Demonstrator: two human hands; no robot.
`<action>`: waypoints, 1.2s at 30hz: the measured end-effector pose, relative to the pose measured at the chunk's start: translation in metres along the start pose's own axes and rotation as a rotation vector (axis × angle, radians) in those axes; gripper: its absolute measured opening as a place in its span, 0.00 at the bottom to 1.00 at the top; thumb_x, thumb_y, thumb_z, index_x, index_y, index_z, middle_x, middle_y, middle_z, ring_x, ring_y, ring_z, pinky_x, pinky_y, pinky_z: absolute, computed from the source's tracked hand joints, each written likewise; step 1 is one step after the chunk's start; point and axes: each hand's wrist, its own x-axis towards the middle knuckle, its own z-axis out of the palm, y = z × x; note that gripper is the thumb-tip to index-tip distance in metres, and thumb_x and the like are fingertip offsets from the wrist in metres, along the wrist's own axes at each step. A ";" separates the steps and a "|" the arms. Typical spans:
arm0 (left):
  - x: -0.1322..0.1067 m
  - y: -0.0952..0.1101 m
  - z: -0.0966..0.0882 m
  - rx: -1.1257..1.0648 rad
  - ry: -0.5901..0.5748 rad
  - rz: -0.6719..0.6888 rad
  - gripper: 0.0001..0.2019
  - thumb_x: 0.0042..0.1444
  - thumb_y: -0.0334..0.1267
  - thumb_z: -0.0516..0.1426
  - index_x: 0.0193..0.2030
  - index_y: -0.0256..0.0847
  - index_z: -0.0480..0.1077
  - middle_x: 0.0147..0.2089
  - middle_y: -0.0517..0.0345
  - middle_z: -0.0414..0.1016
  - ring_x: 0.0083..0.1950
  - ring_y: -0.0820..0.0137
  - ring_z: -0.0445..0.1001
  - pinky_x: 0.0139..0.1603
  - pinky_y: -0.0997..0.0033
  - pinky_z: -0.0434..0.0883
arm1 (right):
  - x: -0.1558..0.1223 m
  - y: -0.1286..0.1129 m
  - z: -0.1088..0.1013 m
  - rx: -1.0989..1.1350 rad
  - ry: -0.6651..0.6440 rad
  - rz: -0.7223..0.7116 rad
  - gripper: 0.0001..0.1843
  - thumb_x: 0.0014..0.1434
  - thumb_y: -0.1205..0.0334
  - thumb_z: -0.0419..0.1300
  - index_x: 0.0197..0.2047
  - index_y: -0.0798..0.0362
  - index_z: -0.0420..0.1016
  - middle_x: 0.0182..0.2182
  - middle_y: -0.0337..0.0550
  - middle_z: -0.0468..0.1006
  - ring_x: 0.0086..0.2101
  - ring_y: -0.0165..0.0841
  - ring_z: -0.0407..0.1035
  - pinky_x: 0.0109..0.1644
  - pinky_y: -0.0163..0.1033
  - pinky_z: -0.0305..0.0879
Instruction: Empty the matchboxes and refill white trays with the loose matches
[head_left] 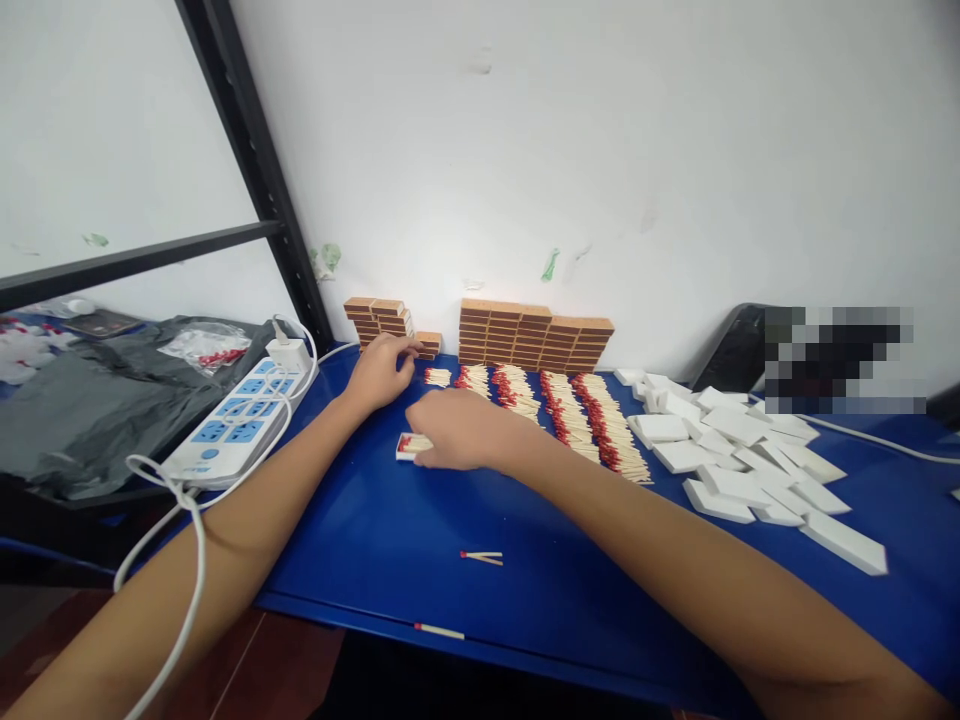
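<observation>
The small white tray (406,457) lies on the blue surface (375,560) in front of you, with red-headed matches (407,442) inside it. Your right hand (457,430) is at the tray's right end, thumb on the near side and fingers on the far side; you cannot tell whether they are clamped on it. Your left hand (384,370) is farther back, thumb and fingers apart, beside a lone matchbox (430,345); whether it touches the box is unclear.

Just behind your right hand is a small bunch of matches (437,377), with long rows of matches (611,428) to its right. Nearer you lie two loose matches (482,553), and a single match (441,632) rests at the front edge. Brown matchbox stacks (534,335) stand along the wall (600,150). White pieces (739,430) are heaped to your right, and a power strip (229,425) lies to your left.
</observation>
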 end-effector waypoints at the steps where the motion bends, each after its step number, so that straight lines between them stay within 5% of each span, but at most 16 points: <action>1: 0.000 -0.001 0.000 0.001 0.006 -0.007 0.17 0.62 0.32 0.54 0.53 0.38 0.80 0.50 0.48 0.85 0.54 0.55 0.78 0.62 0.51 0.74 | 0.004 0.005 0.003 -0.006 0.038 0.026 0.14 0.66 0.57 0.63 0.48 0.58 0.81 0.47 0.58 0.84 0.45 0.47 0.79 0.40 0.42 0.66; 11: 0.000 0.004 -0.002 -0.008 0.028 0.004 0.16 0.68 0.37 0.52 0.52 0.39 0.81 0.51 0.48 0.85 0.52 0.56 0.78 0.58 0.53 0.75 | 0.027 0.037 0.032 -0.004 0.227 0.181 0.14 0.70 0.66 0.53 0.48 0.60 0.80 0.50 0.59 0.83 0.49 0.46 0.78 0.48 0.43 0.69; 17: -0.001 0.009 -0.004 -0.039 0.008 0.007 0.16 0.68 0.40 0.53 0.51 0.39 0.81 0.51 0.48 0.85 0.53 0.55 0.79 0.59 0.51 0.75 | 0.033 0.051 0.040 0.008 0.294 0.244 0.15 0.74 0.60 0.52 0.52 0.57 0.79 0.49 0.58 0.83 0.50 0.47 0.78 0.50 0.44 0.70; 24: 0.000 0.012 -0.012 -0.096 -0.171 0.092 0.19 0.65 0.47 0.58 0.56 0.42 0.79 0.56 0.50 0.84 0.58 0.53 0.77 0.64 0.50 0.72 | 0.034 0.058 0.044 0.013 0.420 0.340 0.19 0.75 0.60 0.53 0.62 0.58 0.73 0.56 0.60 0.78 0.55 0.48 0.74 0.52 0.46 0.70; 36: -0.001 0.002 -0.022 0.026 -0.313 0.110 0.38 0.51 0.54 0.69 0.67 0.44 0.73 0.67 0.46 0.76 0.68 0.45 0.70 0.70 0.43 0.65 | 0.036 0.064 0.049 0.049 0.423 0.194 0.14 0.67 0.54 0.65 0.45 0.57 0.82 0.49 0.58 0.79 0.53 0.48 0.70 0.58 0.47 0.66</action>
